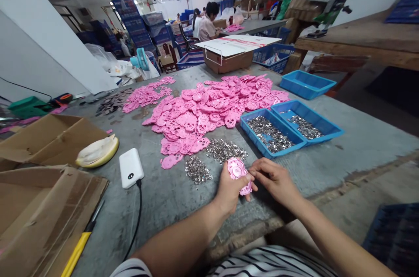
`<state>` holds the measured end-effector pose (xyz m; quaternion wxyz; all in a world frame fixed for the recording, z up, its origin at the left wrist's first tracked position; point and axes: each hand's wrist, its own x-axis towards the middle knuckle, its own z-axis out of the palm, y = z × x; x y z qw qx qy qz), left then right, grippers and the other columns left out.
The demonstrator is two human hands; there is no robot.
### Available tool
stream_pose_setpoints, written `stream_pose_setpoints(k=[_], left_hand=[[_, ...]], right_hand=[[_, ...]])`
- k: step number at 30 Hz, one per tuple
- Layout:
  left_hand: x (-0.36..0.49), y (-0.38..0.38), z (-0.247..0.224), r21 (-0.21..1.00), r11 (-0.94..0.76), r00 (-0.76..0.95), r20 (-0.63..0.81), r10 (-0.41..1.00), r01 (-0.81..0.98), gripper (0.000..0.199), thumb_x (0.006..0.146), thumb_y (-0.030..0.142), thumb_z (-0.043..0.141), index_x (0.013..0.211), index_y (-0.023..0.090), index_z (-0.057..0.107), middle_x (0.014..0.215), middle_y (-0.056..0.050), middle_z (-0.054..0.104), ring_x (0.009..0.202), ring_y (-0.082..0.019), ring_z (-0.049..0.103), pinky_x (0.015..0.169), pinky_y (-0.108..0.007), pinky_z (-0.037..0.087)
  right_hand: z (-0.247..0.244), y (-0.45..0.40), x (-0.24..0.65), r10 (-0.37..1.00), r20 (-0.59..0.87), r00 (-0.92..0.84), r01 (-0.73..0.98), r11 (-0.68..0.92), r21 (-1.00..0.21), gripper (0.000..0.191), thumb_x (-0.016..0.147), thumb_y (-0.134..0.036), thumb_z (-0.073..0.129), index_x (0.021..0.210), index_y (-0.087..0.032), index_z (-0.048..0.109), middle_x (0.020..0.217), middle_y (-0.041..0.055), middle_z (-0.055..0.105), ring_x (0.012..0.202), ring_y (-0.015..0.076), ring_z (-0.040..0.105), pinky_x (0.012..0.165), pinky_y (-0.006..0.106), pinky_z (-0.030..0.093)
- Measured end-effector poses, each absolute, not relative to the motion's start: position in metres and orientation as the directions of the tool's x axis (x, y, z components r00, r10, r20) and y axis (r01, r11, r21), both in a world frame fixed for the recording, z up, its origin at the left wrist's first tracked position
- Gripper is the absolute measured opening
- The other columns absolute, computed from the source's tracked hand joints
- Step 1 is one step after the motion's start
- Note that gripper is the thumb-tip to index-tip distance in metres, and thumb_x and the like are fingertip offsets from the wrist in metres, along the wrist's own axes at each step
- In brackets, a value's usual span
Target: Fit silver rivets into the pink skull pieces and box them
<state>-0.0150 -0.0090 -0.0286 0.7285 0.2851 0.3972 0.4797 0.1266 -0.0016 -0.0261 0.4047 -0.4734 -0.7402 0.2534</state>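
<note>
A pink plastic piece (237,169) is held in my left hand (228,188), its thumb lying across the front. Beside its right edge, my right hand (273,179) has thumb and fingers pinched together; what they hold, if anything, is too small to make out. Two small heaps of shiny metal parts, a left one (197,169) and a right one (225,150), lie just beyond my hands. Farther back spreads a large pile of similar pink pieces (209,109). Two blue trays, one nearer (271,155) and one farther (338,132), contain more metal parts.
On the left are cardboard boxes (49,211), a yellow-handled cutter (78,251), a white power bank (131,167) with a black cable, and a yellow peel (98,152). Another blue tray (307,84) stands at the back right. People sit at a farther table.
</note>
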Motion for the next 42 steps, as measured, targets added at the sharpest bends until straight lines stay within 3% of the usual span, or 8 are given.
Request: stream_pose_setpoints(k=[6,14,20,25,31,37,42], left_hand=[[-0.014,-0.008,-0.031,0.798,0.342,0.166,-0.3,0.939,-0.495,0.059,0.054,0.035,0.079,0.095,0.02,0.04,0.068,0.004,0.059,0.049,-0.013,0.061,0.03,-0.015,0.038],[-0.017,-0.01,-0.028,0.795,0.358,0.21,-0.29,0.934,-0.49,0.062,0.052,0.038,0.08,0.095,0.02,0.04,0.065,0.004,0.059,0.044,-0.012,0.059,0.028,-0.014,0.035],[-0.02,-0.009,-0.026,0.774,0.407,0.307,-0.285,0.908,-0.484,0.077,0.05,0.037,0.083,0.11,0.017,0.039,0.061,0.003,0.062,0.042,-0.013,0.057,0.025,-0.014,0.034],[-0.02,-0.008,-0.027,0.761,0.442,0.351,-0.297,0.888,-0.474,0.082,0.047,0.034,0.085,0.112,0.017,0.038,0.063,0.003,0.063,0.041,-0.013,0.057,0.025,-0.014,0.034],[-0.02,-0.008,-0.03,0.763,0.441,0.363,-0.288,0.886,-0.473,0.079,0.048,0.036,0.085,0.11,0.017,0.04,0.065,0.003,0.062,0.043,-0.014,0.059,0.025,-0.015,0.036],[-0.019,-0.006,-0.03,0.76,0.415,0.336,-0.271,0.902,-0.5,0.068,0.049,0.033,0.083,0.1,0.017,0.042,0.067,0.003,0.06,0.051,-0.018,0.064,0.029,-0.017,0.041],[-0.02,-0.005,-0.027,0.745,0.446,0.336,-0.309,0.89,-0.496,0.07,0.046,0.03,0.083,0.101,0.017,0.042,0.067,0.001,0.062,0.05,-0.015,0.061,0.029,-0.017,0.04]], right_hand=[[-0.023,-0.003,0.126,0.925,0.327,-0.193,0.445,0.38,-0.811,0.026,0.088,-0.037,0.054,0.071,-0.021,0.064,0.074,0.0053,0.065,0.07,0.0184,0.063,0.066,0.032,0.051],[-0.015,-0.006,0.128,0.917,0.295,-0.269,0.466,0.392,-0.793,0.028,0.088,-0.04,0.054,0.073,-0.021,0.067,0.075,0.0067,0.066,0.071,0.0189,0.062,0.065,0.032,0.049],[-0.01,-0.003,0.129,0.97,0.026,-0.241,0.256,0.089,-0.963,0.037,0.072,-0.054,0.069,0.065,-0.019,0.061,0.064,0.0022,0.063,0.063,0.0167,0.058,0.063,0.03,0.046],[-0.006,-0.004,0.128,0.933,-0.133,-0.333,0.119,-0.099,-0.988,0.04,0.067,-0.055,0.073,0.069,-0.019,0.056,0.055,-0.0015,0.061,0.056,0.0146,0.057,0.062,0.029,0.043],[-0.005,-0.004,0.134,0.955,-0.031,-0.295,0.266,0.051,-0.963,0.038,0.069,-0.054,0.07,0.064,-0.019,0.058,0.06,-0.0004,0.06,0.059,0.0144,0.054,0.06,0.028,0.042],[-0.011,-0.004,0.133,0.973,0.098,-0.211,0.282,0.156,-0.947,0.039,0.073,-0.058,0.066,0.065,-0.02,0.065,0.072,0.0034,0.062,0.07,0.0172,0.057,0.068,0.031,0.045],[-0.016,-0.004,0.129,0.97,0.123,-0.211,0.276,0.179,-0.944,0.04,0.075,-0.06,0.064,0.069,-0.021,0.07,0.076,0.0053,0.061,0.075,0.019,0.059,0.073,0.034,0.047]])
